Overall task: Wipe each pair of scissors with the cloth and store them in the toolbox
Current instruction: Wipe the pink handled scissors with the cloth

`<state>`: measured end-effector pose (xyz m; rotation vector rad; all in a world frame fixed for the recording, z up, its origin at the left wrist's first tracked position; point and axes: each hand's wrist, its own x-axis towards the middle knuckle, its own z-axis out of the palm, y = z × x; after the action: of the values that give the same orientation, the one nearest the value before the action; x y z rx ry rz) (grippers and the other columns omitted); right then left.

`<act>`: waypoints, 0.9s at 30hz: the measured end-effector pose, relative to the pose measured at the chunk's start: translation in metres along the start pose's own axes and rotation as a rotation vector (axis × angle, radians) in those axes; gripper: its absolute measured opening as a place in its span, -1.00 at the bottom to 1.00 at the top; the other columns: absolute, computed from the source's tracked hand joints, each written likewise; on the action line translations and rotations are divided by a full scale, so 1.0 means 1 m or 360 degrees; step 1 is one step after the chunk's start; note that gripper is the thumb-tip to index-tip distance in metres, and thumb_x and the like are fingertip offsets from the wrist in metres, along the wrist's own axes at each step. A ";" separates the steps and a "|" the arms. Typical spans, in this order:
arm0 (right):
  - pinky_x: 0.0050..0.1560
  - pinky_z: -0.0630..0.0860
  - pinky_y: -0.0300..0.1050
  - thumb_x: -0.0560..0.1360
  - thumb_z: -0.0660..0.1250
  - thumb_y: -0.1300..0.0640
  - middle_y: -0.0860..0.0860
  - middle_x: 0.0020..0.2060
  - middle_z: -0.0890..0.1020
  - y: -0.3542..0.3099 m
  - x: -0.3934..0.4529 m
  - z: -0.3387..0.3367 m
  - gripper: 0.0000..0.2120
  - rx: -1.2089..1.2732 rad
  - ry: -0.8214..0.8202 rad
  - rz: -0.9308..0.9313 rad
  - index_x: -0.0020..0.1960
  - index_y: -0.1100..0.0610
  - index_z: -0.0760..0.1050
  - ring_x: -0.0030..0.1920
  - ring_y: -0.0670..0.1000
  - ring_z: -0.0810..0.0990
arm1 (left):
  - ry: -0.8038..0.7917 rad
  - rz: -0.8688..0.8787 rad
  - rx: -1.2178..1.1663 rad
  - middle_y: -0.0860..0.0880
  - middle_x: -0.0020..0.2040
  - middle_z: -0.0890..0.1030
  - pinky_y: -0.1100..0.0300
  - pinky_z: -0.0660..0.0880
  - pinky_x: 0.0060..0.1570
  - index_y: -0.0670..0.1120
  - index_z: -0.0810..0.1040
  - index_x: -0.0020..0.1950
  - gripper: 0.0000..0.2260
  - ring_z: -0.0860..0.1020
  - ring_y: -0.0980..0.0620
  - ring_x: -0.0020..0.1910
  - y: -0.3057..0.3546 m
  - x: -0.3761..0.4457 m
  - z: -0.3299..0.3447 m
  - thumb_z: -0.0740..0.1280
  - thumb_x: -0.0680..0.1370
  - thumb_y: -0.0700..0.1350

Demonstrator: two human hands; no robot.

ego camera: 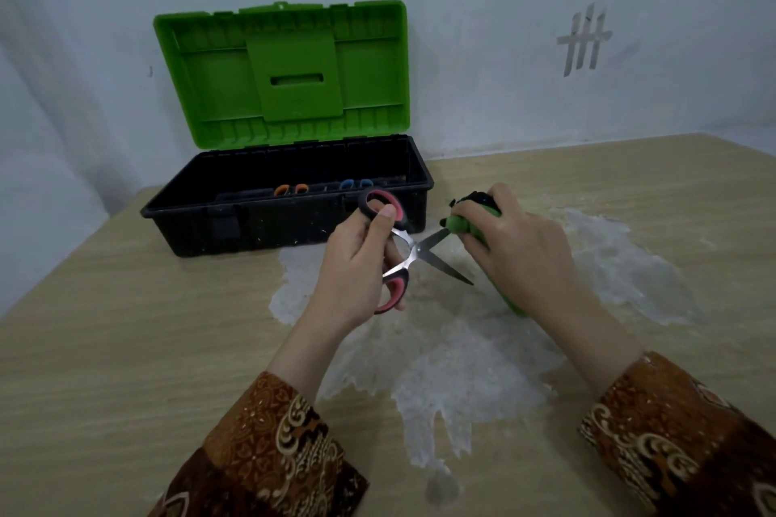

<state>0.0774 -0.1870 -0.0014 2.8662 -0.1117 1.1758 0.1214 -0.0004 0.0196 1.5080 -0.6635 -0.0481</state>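
While both hands work above it, tabletop (126,348): light wood grain, with a whitish patch.
Toolbox (285,218): black base, green lid up; orange-handled scissors (290,189) and blue-handled scissors (356,183) inside.
Left hand (357,264): grip curled round the pink-and-black scissors (413,250), blades spread.
Right hand (518,241): grip bunched round the green cloth (462,222), which covers the upper blade's tip.

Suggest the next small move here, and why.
Probably draw the green cloth in the right hand along the upper blade: the left hand holds the pink-handled scissors open, and the cloth covers only that blade's tip.
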 end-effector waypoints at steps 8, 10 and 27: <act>-0.44 0.15 -0.34 0.53 0.32 0.09 0.13 -0.03 0.52 0.009 0.003 -0.022 -0.74 0.0287 0.0173 0.0332 0.21 0.06 0.55 -0.38 0.04 0.40 | 0.0370 0.0231 0.0271 -0.16 -0.45 0.46 0.08 0.39 -0.51 -0.05 0.47 -0.14 -0.76 0.44 -0.18 -0.47 -0.001 0.001 0.003 0.12 0.67 -0.05; -0.39 0.34 -0.29 0.51 0.33 0.07 0.11 -0.03 0.57 -0.014 0.005 -0.026 -0.73 0.0485 0.0193 0.0123 0.20 0.03 0.58 -0.33 0.04 0.50 | 0.0436 0.0272 0.0332 -0.16 -0.44 0.46 -0.11 0.42 -0.44 -0.01 0.48 -0.13 -0.75 0.44 -0.22 -0.45 -0.006 -0.002 0.009 0.11 0.67 -0.02; -0.56 0.47 -0.05 0.53 0.27 0.08 0.11 -0.07 0.55 -0.057 -0.005 -0.018 -0.78 0.0416 0.0049 -0.0210 0.11 0.07 0.61 -0.44 0.10 0.53 | 0.0775 0.0254 0.0146 -0.02 -0.46 0.39 0.03 0.30 -0.51 -0.05 0.40 -0.23 -0.66 0.35 0.06 -0.51 -0.014 -0.012 0.022 0.05 0.63 0.07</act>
<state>0.0659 -0.1292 0.0078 3.0146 0.2471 1.2958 0.1069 -0.0166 0.0001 1.4748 -0.3919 0.4635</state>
